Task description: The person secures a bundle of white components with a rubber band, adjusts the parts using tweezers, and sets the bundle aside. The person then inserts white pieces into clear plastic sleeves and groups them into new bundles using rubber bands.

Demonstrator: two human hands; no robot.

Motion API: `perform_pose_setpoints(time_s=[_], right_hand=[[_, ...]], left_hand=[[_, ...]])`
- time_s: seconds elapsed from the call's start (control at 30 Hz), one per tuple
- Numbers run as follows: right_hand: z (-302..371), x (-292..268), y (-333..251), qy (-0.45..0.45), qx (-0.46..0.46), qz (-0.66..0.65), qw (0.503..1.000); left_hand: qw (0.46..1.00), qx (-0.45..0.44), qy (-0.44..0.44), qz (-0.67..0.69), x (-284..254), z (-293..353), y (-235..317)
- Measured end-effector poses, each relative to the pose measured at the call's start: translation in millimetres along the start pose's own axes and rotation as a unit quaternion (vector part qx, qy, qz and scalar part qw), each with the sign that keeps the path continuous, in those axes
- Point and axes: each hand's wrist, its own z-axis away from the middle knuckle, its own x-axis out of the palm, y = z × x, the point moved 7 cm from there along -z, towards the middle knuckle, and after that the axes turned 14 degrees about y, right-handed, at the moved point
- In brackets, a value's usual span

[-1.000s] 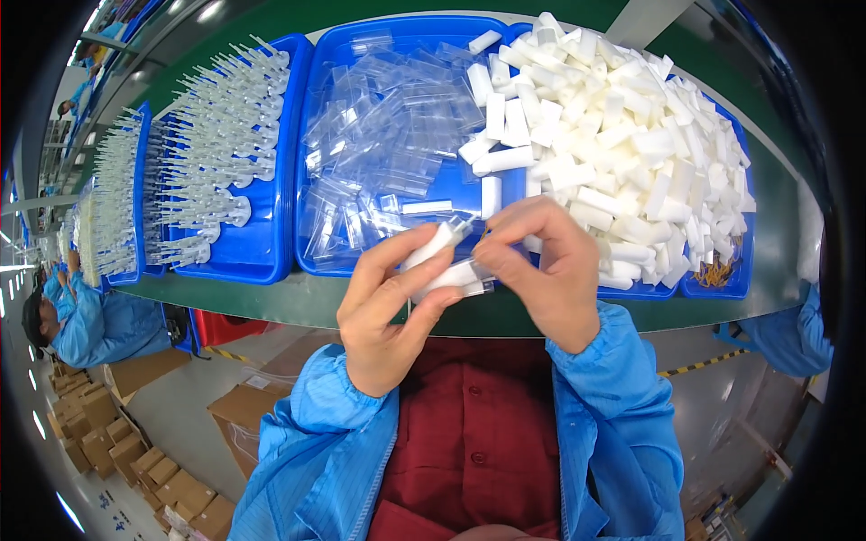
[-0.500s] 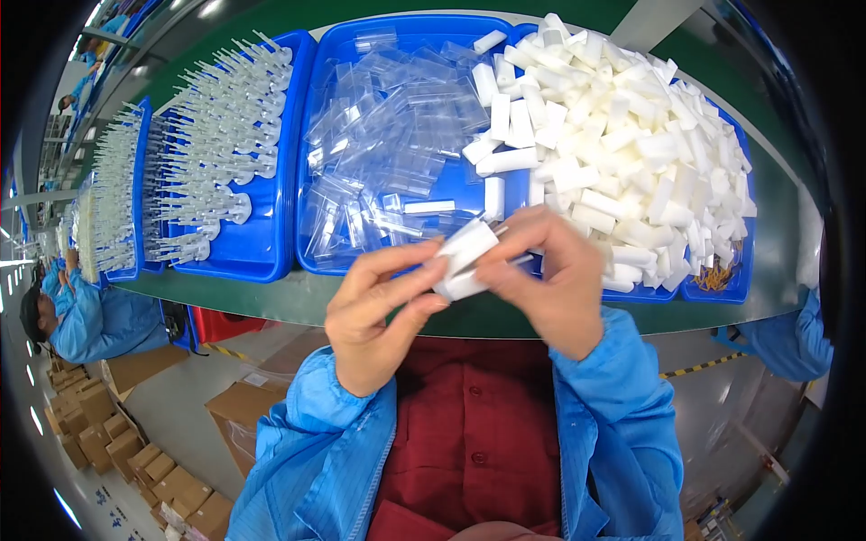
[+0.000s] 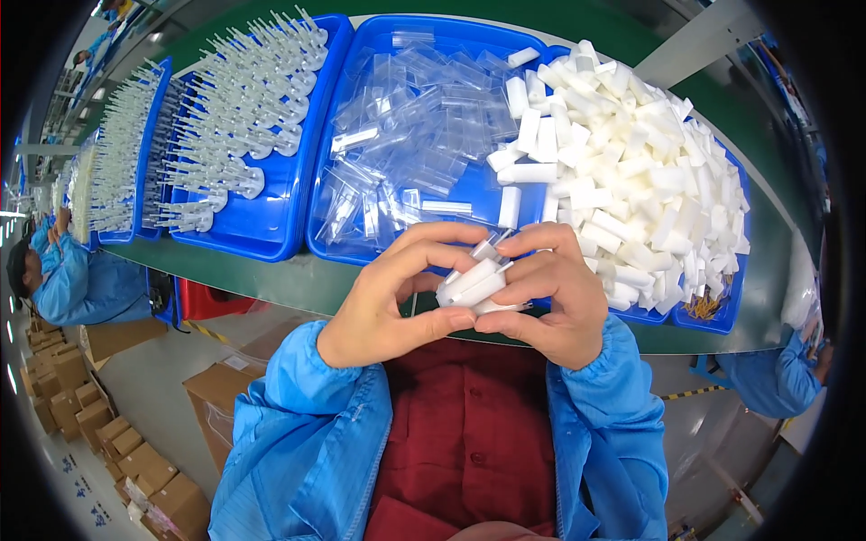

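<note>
Both hands meet just in front of the trays, over the table's near edge. Between them sits a small cluster of white foam blocks [image 3: 475, 283], with clear plastic at its far end. My left hand [image 3: 388, 293] is closed round the cluster's left side, thumb along the near side and fingers over the top. On the other side my right hand [image 3: 564, 293] grips the blocks with bent fingers and thumb. Thin pale tips stick out beside its fingers; what they belong to I cannot make out. Fingers hide part of the cluster.
A blue tray [image 3: 317, 236] of clear plastic sleeves [image 3: 424, 117] lies beyond my hands. Right of it rises a heap of white foam blocks [image 3: 631, 171], with thin yellow pieces [image 3: 704, 307] nearby. White stemmed parts [image 3: 239, 117] stand in trays at left. Co-workers sit on both sides.
My hands have drawn together round the foam blocks, and the left hand has wrapped further over them. The view has shifted, so the trays appear moved and slightly turned.
</note>
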Motion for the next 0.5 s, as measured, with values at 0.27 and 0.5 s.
perform_pose_setpoints(time_s=[0.27, 0.5], right_hand=[[-29.3, -16.7, -1.6, 0.059, -0.032, 0.143, 0.987], [-15.3, 36.1, 10.2, -0.171, -0.110, 0.318, 0.926]], left_hand=[[0.946, 0.189, 0.217, -0.150, -48.8, 2.7, 27.9], [0.945, 0.181, 0.233, -0.139, -51.6, 5.6, 19.5]])
